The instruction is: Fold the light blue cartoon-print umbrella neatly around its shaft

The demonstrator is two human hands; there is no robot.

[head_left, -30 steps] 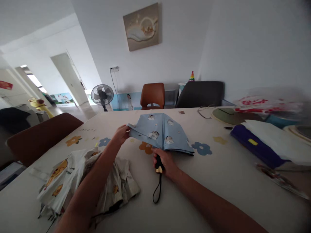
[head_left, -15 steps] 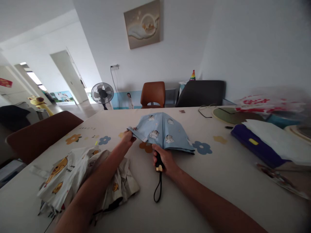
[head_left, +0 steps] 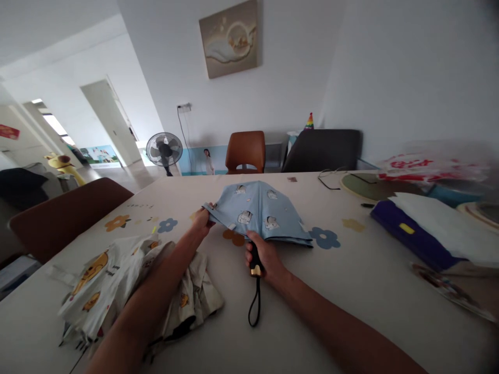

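- Blue umbrella (head_left: 259, 210), over the bench (head_left: 312, 322) toward its far edge.
- Right hand (head_left: 271, 259) has fingers (head_left: 248, 254) clamped on the black handle (head_left: 254, 258); left hand (head_left: 201, 219) pinches the cloth edge (head_left: 221, 216).
- Likely light, soft-clothed; the stiff handle looks the surest hold.

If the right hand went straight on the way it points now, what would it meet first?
Most likely the blue cloth of the umbrella, just beyond the right hand, which is wrapped around the black handle. The exact gap is hard to judge from this view.
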